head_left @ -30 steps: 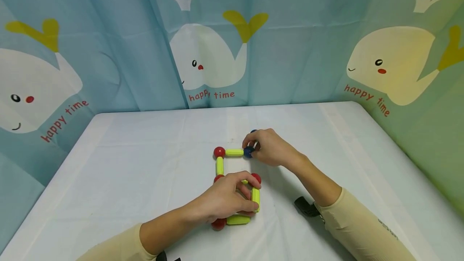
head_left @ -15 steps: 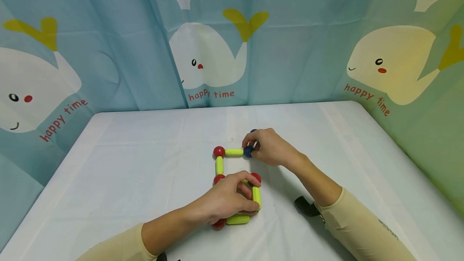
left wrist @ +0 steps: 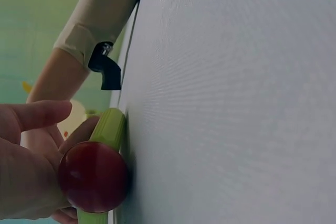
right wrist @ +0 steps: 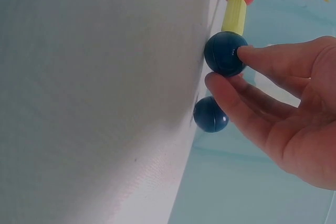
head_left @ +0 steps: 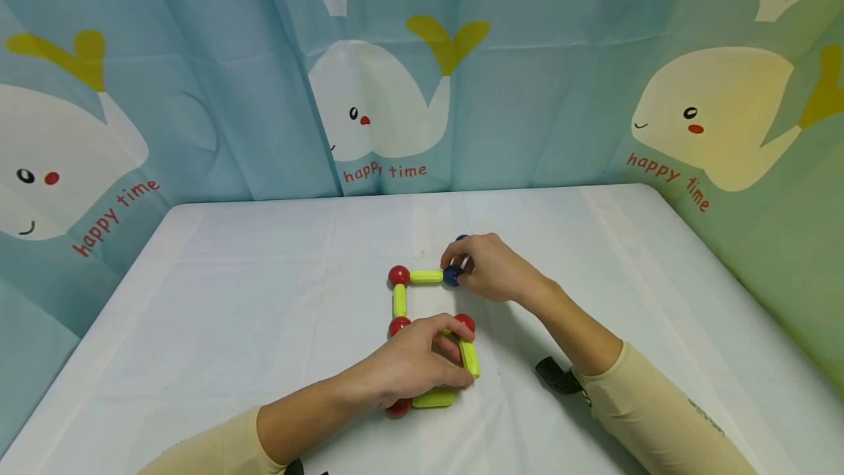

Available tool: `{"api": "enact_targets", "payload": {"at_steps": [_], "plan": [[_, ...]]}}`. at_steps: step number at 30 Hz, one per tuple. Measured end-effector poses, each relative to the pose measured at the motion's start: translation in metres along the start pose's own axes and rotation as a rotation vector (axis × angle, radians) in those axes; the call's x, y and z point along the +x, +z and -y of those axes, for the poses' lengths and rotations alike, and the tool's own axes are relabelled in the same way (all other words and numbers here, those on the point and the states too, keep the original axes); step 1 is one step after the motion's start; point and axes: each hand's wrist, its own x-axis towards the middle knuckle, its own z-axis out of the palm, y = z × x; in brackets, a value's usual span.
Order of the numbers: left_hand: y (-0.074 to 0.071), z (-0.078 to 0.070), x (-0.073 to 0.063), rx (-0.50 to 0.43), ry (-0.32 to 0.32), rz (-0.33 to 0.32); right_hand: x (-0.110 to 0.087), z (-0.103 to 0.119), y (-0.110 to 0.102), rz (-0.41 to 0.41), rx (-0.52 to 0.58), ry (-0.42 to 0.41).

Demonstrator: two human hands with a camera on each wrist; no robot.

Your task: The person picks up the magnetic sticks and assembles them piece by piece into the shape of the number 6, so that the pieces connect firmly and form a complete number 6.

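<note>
A flat frame of ball-and-stick building toy pieces lies on the table, with yellow-green sticks joining red balls. My left hand [head_left: 422,358] spans its near right side, index finger on a red ball [head_left: 465,323] and thumb at the lower end of a yellow-green stick [head_left: 469,359]. That stick slants outward from the ball. Farther off, my right hand [head_left: 496,270] pinches a dark blue ball [right wrist: 226,53] at the right end of the far stick [head_left: 426,276]. Part of the frame is hidden under the left hand.
Another blue ball [right wrist: 211,115] sits just beyond the right hand. At the frame's near left corner is a red ball [left wrist: 94,177]. A white cloth covers the table [head_left: 264,299]; a curtain with whales [head_left: 527,108] hangs behind it.
The lower end of the right-hand stick has swung a little to the right, with my left thumb following. My right hand stays on the blue ball.
</note>
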Motion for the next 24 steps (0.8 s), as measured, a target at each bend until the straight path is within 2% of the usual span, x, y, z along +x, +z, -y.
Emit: {"api": "enact_targets", "payload": {"at_steps": [13,17,20,24], "plan": [[-0.006,-0.005,-0.005,0.143,0.011,0.014,0.0,0.001,-0.001,-0.003,-0.01,0.006],[-0.011,-0.009,-0.005,0.205,0.016,0.027,0.0,0.001,0.0,-0.005,-0.015,0.004],[-0.017,-0.012,-0.005,0.215,0.027,0.033,0.0,0.0,0.0,-0.001,-0.011,0.006],[-0.028,-0.017,-0.002,0.27,0.073,-0.012,0.0,0.0,0.0,0.004,-0.008,0.01]]}}
